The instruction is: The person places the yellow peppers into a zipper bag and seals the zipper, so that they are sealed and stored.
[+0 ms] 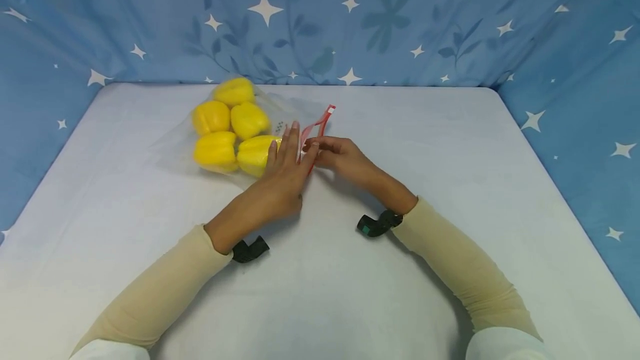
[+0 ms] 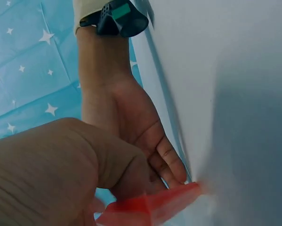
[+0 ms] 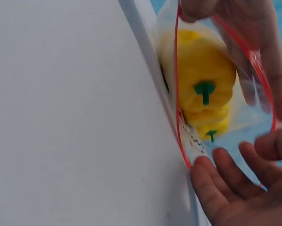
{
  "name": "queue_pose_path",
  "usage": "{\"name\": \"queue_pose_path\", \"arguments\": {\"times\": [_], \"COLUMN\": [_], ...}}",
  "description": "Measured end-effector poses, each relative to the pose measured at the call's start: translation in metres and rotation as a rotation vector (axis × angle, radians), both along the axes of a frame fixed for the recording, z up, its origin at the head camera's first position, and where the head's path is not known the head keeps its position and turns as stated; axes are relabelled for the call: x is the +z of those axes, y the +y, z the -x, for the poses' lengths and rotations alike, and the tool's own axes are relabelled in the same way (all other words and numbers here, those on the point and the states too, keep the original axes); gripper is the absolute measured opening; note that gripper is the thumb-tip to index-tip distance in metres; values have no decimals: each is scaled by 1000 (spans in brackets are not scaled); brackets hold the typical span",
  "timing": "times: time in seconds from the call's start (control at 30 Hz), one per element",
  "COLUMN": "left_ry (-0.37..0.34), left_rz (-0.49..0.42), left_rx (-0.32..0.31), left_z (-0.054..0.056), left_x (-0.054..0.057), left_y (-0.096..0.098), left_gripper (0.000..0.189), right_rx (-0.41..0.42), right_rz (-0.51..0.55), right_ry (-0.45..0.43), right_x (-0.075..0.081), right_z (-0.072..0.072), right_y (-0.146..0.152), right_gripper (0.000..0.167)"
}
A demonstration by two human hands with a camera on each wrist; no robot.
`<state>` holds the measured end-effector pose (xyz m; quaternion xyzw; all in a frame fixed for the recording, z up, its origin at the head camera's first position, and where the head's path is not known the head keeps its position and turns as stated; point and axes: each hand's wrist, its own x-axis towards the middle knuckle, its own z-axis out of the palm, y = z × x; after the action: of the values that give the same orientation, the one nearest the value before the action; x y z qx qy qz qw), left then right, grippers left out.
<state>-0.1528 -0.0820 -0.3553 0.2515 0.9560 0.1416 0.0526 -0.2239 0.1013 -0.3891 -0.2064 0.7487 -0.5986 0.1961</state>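
A clear zip bag [image 1: 295, 105] with a red-edged mouth lies on the table, holding several yellow bell peppers [image 1: 215, 151]. My left hand [image 1: 282, 182] rests over the bag beside its mouth, fingers stretched out. The right wrist view shows that hand's thumb at one side of the red rim [image 3: 177, 70] and its fingers along the other. My right hand [image 1: 347, 163] is at the mouth from the right; its loosely bent fingers [image 3: 232, 176] touch the lower rim, apart from one another. Green stems [image 3: 205, 89] show through the gaping mouth.
A white-covered table [image 1: 320, 293] spreads around the bag. Blue curtains [image 1: 320, 26] with white stars stand behind it and along both sides. Black devices [image 1: 377, 224] are worn at both wrists.
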Motion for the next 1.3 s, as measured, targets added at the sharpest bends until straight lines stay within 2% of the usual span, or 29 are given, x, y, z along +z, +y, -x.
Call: {"name": "queue_pose_path", "arguments": {"times": [0.2,0.3,0.43,0.57,0.67,0.87,1.13,1.3], "left_ry": [11,21,20,16,27,89,115,131], "left_rz": [-10,3,22,29,33,59,93,133], "left_rx": [43,64,83,86,79,71,59,54], "left_z": [-3,-3,-2,-2,-2,-3,-4,-6], "left_x": [0,1,2,3,4,8,8,8], "left_y": [2,3,4,4,4,4,7,8], "left_gripper": [107,105,100,95,90,71,64,62], "right_rx": [-267,-352,-343,-313,-323,-366,-419,-446], "right_rz": [159,210,296,341,347,316,304,283], "right_ry": [-128,-223,-373,-456,-463,-447,-439,-406], "right_x": [-1,0,2,1,1,3,0,0], "right_z": [7,11,20,29,34,39,45,47], "right_y": [0,-2,-4,-7,-11,-15,-10,-9], "right_gripper": [32,37,52,50,43,40,10,13]}}
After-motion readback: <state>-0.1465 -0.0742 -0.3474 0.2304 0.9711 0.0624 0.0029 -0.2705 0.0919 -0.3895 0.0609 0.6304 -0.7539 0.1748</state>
